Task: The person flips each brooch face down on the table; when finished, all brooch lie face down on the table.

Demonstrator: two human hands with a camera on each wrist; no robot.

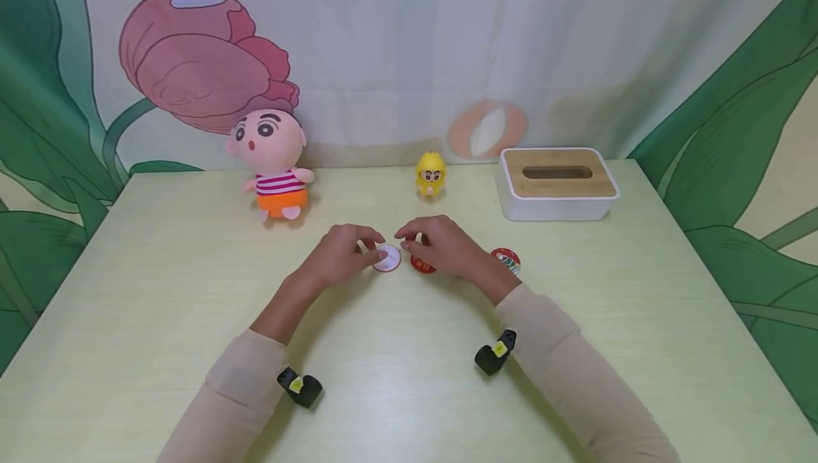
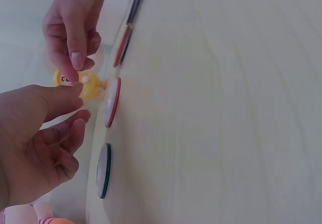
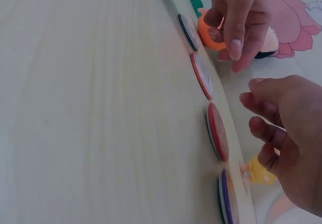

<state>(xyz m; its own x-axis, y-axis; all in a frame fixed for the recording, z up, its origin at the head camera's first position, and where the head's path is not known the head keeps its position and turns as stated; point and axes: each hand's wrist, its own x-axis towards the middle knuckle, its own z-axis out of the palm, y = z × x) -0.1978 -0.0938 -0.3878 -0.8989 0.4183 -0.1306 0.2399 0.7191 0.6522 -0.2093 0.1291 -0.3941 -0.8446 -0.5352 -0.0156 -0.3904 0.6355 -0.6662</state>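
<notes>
In the head view my left hand (image 1: 343,255) hovers beside a white disc with a red rim (image 1: 387,259), its fingers loosely bent and holding nothing. My right hand (image 1: 442,246) is close by, over a red disc (image 1: 422,264) that it partly covers. The left wrist view shows a gap between both hands and the discs on the table, including a white one with a dark green rim (image 2: 103,171). A disc with a purple rim (image 3: 228,199) appears in the right wrist view; my right hand hides it from the head view.
Farther right lies a red patterned disc (image 1: 507,258), near my right forearm. Along the back stand a plush doll (image 1: 273,165), a small yellow figure (image 1: 431,175) and a white tissue box with a wooden lid (image 1: 556,207). A printed curtain (image 1: 396,58) hangs behind the table (image 1: 396,392).
</notes>
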